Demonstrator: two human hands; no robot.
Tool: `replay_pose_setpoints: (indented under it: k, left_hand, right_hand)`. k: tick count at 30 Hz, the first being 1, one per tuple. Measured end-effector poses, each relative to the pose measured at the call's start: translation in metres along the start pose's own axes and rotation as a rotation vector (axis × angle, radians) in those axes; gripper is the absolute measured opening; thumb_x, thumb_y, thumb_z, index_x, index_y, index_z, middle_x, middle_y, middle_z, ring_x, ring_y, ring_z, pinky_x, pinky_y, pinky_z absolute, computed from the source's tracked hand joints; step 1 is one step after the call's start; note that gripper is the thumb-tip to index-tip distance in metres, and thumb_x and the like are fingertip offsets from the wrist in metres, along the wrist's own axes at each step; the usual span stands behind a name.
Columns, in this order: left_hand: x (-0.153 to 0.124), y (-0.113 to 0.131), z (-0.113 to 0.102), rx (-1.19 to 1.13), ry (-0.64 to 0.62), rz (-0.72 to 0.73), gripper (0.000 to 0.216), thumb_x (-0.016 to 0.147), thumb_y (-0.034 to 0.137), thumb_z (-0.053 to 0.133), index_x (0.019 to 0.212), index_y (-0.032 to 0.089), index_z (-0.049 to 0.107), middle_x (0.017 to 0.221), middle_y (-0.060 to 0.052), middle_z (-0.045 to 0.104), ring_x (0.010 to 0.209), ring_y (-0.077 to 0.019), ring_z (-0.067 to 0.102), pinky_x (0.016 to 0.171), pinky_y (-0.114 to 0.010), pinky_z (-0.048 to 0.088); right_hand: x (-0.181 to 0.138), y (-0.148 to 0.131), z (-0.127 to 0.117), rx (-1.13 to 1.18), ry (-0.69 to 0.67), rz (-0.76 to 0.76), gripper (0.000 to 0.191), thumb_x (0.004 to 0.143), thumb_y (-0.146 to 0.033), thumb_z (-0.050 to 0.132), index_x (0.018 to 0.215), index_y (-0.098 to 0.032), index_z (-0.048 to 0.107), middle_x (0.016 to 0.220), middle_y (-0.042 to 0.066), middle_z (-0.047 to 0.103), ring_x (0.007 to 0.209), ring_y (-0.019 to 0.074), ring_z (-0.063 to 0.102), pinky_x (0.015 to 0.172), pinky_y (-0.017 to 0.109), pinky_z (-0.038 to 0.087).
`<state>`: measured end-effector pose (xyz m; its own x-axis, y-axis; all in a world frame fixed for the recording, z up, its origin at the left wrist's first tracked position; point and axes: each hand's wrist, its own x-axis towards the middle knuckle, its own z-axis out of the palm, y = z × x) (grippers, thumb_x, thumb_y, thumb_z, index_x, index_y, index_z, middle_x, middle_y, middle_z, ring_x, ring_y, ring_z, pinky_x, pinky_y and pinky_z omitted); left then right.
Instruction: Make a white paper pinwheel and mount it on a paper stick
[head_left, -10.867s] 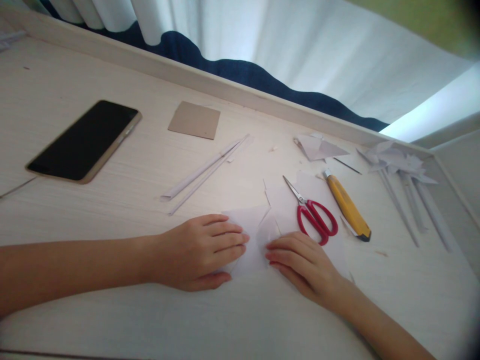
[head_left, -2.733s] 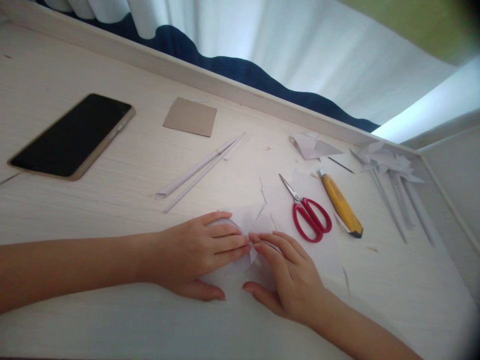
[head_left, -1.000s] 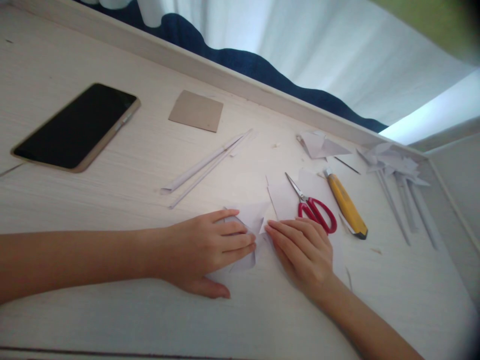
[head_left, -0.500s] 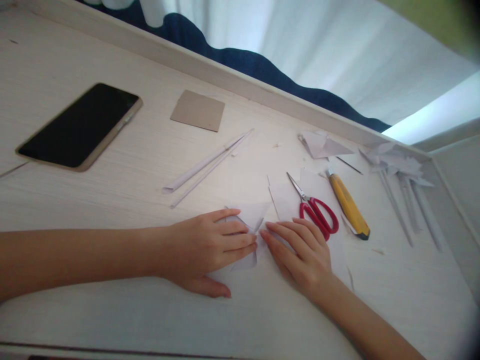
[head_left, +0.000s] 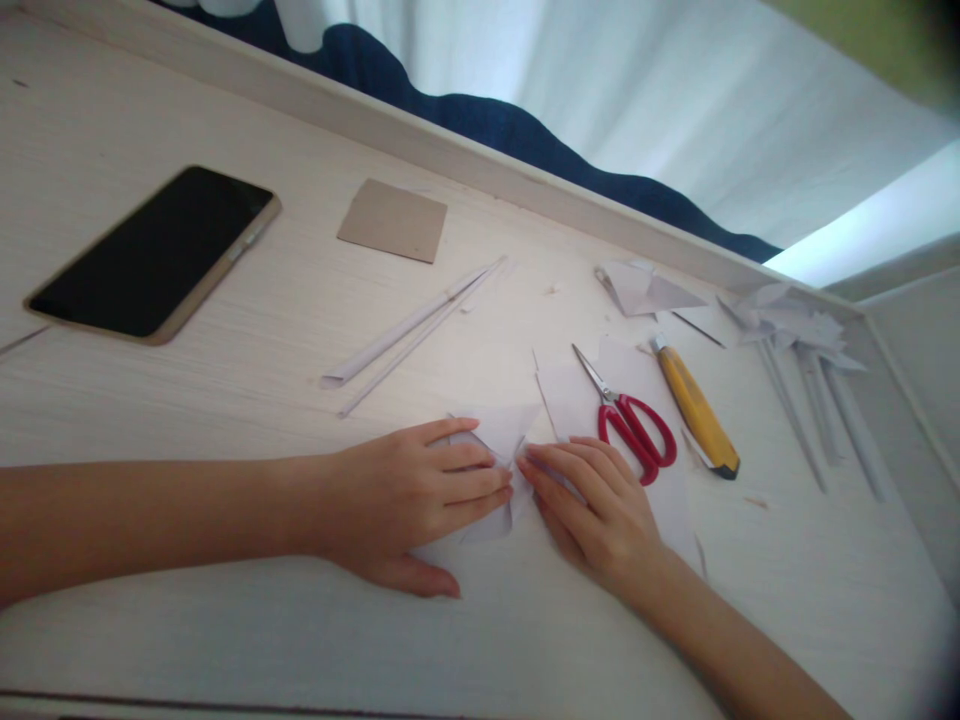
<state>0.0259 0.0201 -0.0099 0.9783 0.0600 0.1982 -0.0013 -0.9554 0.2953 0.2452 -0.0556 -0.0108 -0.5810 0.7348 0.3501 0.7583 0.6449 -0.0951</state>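
A white sheet of paper (head_left: pixel 504 428) with folded flaps lies on the table between my hands. My left hand (head_left: pixel 427 485) rests flat over its left part, fingers stretched out and thumb apart, pressing it down. My right hand (head_left: pixel 600 505) is closed at the paper's right side, its fingertips bunched on a flap near the middle and almost touching the left fingertips. The thumb of my right hand is mostly hidden. Scissors with red handles (head_left: pixel 637 435) lie just beyond my right hand, on other white paper (head_left: pixel 673 510).
A yellow box cutter (head_left: pixel 697 410) lies right of the scissors. Rolled paper sticks (head_left: pixel 405 340), a cardboard piece (head_left: pixel 394 220) and a phone (head_left: pixel 154 255) lie further left. Folded paper (head_left: pixel 649 288) and paper pinwheels on sticks (head_left: pixel 802 330) lie at the back right, near the raised table edge (head_left: pixel 480 175).
My right hand has shifted slightly left, its fingertips pushing a flap toward the paper's middle. My left hand stays flat on the paper.
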Motion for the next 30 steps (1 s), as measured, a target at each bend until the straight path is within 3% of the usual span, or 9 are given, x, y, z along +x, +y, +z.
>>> replay_pose_setpoints:
  k: [16, 30]
  left_hand:
    - [0.0001, 0.001, -0.0004, 0.009, -0.004, -0.005, 0.059, 0.077, 0.051, 0.044, 0.118, 0.008, 0.045, 0.117, -0.011, 0.053, 0.104, -0.0255, 0.045, 0.101, -0.044, 0.02]
    - [0.0003, 0.0006, -0.0001, 0.017, -0.016, 0.005, 0.058, 0.077, 0.05, 0.043, 0.117, 0.008, 0.045, 0.118, -0.012, 0.052, 0.104, -0.0254, 0.045, 0.102, -0.045, 0.018]
  right_hand:
    - [0.0008, -0.0011, -0.0018, 0.1, -0.063, 0.03, 0.034, 0.074, -0.012, 0.047, 0.106, -0.007, 0.056, 0.107, 0.015, 0.054, 0.098, 0.0245, 0.045, 0.083, 0.043, 0.041]
    - [0.0007, -0.0022, -0.0023, 0.018, -0.068, 0.013, 0.033, 0.074, -0.016, 0.048, 0.105, -0.009, 0.057, 0.107, 0.015, 0.054, 0.098, 0.0245, 0.046, 0.084, 0.043, 0.041]
